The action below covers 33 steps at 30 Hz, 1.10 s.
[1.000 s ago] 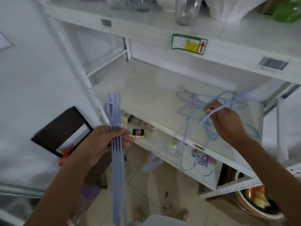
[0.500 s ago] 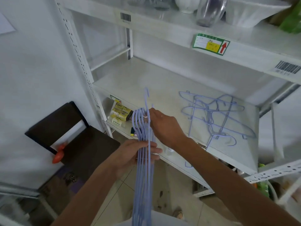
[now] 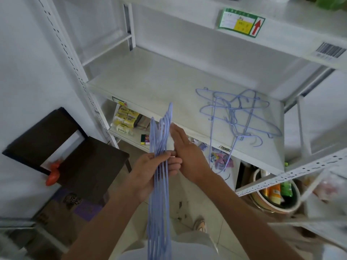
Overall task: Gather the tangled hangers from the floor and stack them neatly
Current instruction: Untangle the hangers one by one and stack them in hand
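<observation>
Left hand (image 3: 150, 170) grips aligned hanger bundle (image 3: 159, 184); right hand (image 3: 185, 152), fingers straight, presses its side. Tangled hangers (image 3: 238, 117) upper right on shelf (image 3: 150, 85); label text unreadable

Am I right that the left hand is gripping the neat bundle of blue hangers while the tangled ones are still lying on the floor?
Not quite: the head view shows the tangled hangers on the white shelf, not the floor. The left hand does grip the neat bundle.
</observation>
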Available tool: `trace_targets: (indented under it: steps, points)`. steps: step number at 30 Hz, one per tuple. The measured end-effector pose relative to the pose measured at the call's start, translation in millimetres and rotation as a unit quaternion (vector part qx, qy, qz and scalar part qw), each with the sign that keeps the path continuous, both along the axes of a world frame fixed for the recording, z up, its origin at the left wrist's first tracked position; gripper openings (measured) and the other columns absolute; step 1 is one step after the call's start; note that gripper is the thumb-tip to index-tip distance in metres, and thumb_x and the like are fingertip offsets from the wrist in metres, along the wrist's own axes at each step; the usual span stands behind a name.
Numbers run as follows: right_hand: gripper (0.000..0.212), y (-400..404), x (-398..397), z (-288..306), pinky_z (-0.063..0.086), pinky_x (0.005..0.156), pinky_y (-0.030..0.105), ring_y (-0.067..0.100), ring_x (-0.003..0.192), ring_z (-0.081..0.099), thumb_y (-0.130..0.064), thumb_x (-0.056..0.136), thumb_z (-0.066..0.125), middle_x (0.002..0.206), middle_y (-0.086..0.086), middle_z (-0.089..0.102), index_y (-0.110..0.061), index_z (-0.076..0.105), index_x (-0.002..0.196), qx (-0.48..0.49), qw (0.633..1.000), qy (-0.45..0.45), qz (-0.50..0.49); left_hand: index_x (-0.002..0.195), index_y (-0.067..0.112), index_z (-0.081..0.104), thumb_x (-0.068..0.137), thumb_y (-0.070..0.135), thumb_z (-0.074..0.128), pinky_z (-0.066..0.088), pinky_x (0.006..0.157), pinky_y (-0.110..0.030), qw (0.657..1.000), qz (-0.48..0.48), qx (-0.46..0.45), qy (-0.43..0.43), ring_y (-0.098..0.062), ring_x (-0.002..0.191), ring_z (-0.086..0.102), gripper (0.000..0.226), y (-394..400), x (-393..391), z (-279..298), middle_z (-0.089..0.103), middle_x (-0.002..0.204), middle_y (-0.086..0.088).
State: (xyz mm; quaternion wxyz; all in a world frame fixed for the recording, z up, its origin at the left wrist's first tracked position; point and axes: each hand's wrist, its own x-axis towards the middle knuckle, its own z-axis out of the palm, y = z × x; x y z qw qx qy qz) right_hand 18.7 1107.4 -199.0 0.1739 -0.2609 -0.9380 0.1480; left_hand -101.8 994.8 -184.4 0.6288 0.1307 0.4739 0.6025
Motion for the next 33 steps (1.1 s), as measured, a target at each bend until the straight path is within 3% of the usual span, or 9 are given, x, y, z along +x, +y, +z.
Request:
trace_targets:
  steps: [4, 7, 11, 14, 17, 20, 24, 28, 33]
  points:
    - [0.039, -42.2, 28.9, -3.6, 0.058, 0.068, 0.045, 0.022, 0.089, 0.069, -0.02, 0.104, 0.035, 0.129, -0.001, 0.061, -0.022, 0.052, 0.138, -0.146, 0.965, 0.09, -0.199, 0.13, 0.001, 0.065, 0.106, 0.012, 0.055, 0.062, 0.076, -0.022, 1.0, 0.011, 0.015, 0.025, -0.022, 0.091, 0.079, 0.028, 5.4, 0.3, -13.0, 0.08, 0.108, -0.018]
    - [0.027, -82.1, 35.4, 0.2, 0.06, 0.067, 0.038, 0.019, 0.077, 0.073, -0.045, 0.107, 0.046, 0.092, 0.003, 0.075, -0.022, 0.062, 0.106, -0.482, 0.809, 0.195, -0.274, 0.127, 0.003, 0.067, 0.107, 0.008, 0.051, 0.062, 0.081, -0.025, 1.0, -0.006, 0.03, 0.006, -0.024, 0.1, 0.079, 0.026, 8.5, 6.3, -23.1, 0.077, 0.12, -0.019]
    - [0.045, -108.4, 38.0, -0.6, 0.065, 0.068, 0.037, 0.034, 0.075, 0.075, -0.046, 0.106, 0.049, 0.101, 0.025, 0.076, -0.006, 0.061, 0.123, -0.699, 0.664, 0.136, -0.229, 0.132, 0.003, 0.062, 0.107, 0.004, 0.047, 0.063, 0.088, -0.029, 0.998, -0.017, 0.058, -0.024, -0.025, 0.108, 0.076, 0.029, 16.9, 18.7, -33.3, 0.075, 0.128, -0.013]
    - [0.039, -116.5, 51.5, -5.7, 0.065, 0.068, 0.035, 0.026, 0.064, 0.073, -0.031, 0.11, 0.046, 0.091, 0.033, 0.074, 0.003, 0.065, 0.106, -0.721, 0.651, 0.158, -0.176, 0.135, 0.005, 0.059, 0.102, 0.004, 0.052, 0.063, 0.087, -0.028, 0.996, -0.027, 0.072, -0.05, -0.026, 0.109, 0.076, 0.033, 28.9, 18.3, -33.2, 0.077, 0.124, -0.01]
    - [0.048, -138.1, 59.3, -15.5, 0.055, 0.059, 0.031, 0.02, 0.05, 0.063, -0.036, 0.108, 0.043, 0.062, 0.013, 0.069, 0.004, 0.066, 0.092, -0.722, 0.649, 0.185, -0.154, 0.127, -0.004, 0.063, 0.095, 0.001, 0.059, 0.063, 0.081, -0.027, 0.996, -0.018, 0.052, -0.065, -0.026, 0.105, 0.078, 0.033, 49.1, 2.3, -33.8, 0.079, 0.115, -0.015]
    - [0.051, -148.9, 72.7, -28.2, 0.043, 0.058, 0.033, 0.018, 0.044, 0.051, -0.039, 0.107, 0.04, 0.051, 0.004, 0.061, 0.001, 0.065, 0.086, -0.681, 0.68, 0.193, -0.189, 0.118, -0.005, 0.067, 0.1, -0.005, 0.055, 0.063, 0.078, -0.027, 0.999, -0.026, 0.016, -0.009, -0.024, 0.097, 0.08, 0.021, 60.1, -6.5, -42.5, 0.08, 0.109, -0.017]
    - [0.053, -159.7, 95.5, -39.3, 0.049, 0.062, 0.036, 0.018, 0.047, 0.054, -0.041, 0.106, 0.047, 0.052, 0.001, 0.061, 0.003, 0.062, 0.081, -0.651, 0.719, 0.158, -0.184, 0.115, -0.003, 0.075, 0.093, 0.006, 0.065, 0.064, 0.081, -0.031, 0.977, -0.174, -0.039, -0.116, -0.029, 0.11, 0.076, 0.026, 61.9, -9.0, -55.9, 0.071, 0.129, -0.024]
    - [0.047, -164.4, 110.0, -45.4, 0.056, 0.065, 0.036, 0.02, 0.051, 0.05, -0.037, 0.109, 0.044, 0.05, -0.008, 0.052, -0.022, 0.055, 0.066, -0.613, 0.764, 0.105, -0.174, 0.13, -0.001, 0.069, 0.098, 0.011, 0.059, 0.063, 0.09, -0.035, 0.949, -0.272, -0.072, -0.141, -0.031, 0.121, 0.071, 0.036, 64.0, -16.6, -61.6, 0.064, 0.14, -0.024]
    - [0.056, -158.2, 120.1, -56.2, 0.047, 0.075, 0.034, 0.023, 0.066, 0.055, -0.036, 0.109, 0.043, 0.06, 0.006, 0.059, 0.002, 0.062, 0.073, -0.637, 0.738, 0.133, -0.175, 0.136, 0.002, 0.063, 0.093, 0.022, 0.069, 0.059, 0.1, -0.039, 0.938, -0.345, -0.028, 0.029, -0.037, 0.125, 0.067, 0.048, 72.5, 2.0, -50.5, 0.07, 0.134, -0.022]
